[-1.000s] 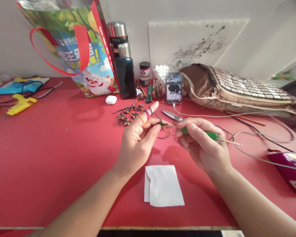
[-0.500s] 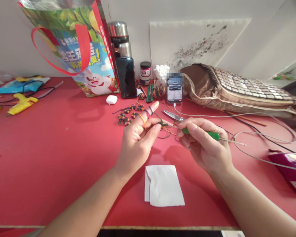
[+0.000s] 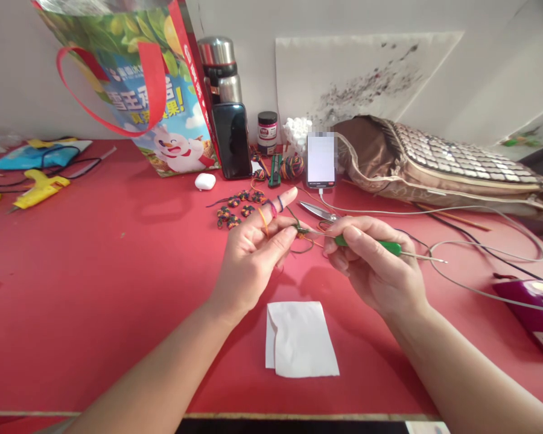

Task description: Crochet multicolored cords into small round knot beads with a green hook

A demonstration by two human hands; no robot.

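My left hand (image 3: 253,256) pinches a small multicoloured yarn piece (image 3: 301,229) between thumb and fingers, with coloured thread wound over its raised forefinger. My right hand (image 3: 373,265) grips a green-handled crochet hook (image 3: 380,246), whose metal tip meets the yarn piece. Both hands hover over the red table (image 3: 95,253). A folded white paper (image 3: 298,339) lies just below them. Several finished little yarn pieces (image 3: 238,208) lie beyond my left hand, next to small scissors (image 3: 317,211).
At the back stand a printed shopping bag (image 3: 136,90), a steel flask (image 3: 219,69), a dark phone (image 3: 230,140), a lit phone (image 3: 321,160) with a cable, a jar (image 3: 266,131) and a brown cushion (image 3: 434,160). A yellow glue gun (image 3: 38,188) lies far left, a purple power strip (image 3: 536,307) far right.
Both hands stay almost in place, working the hook at the yarn piece with tiny shifts. The propped phone's screen has gone from a picture to plain white.
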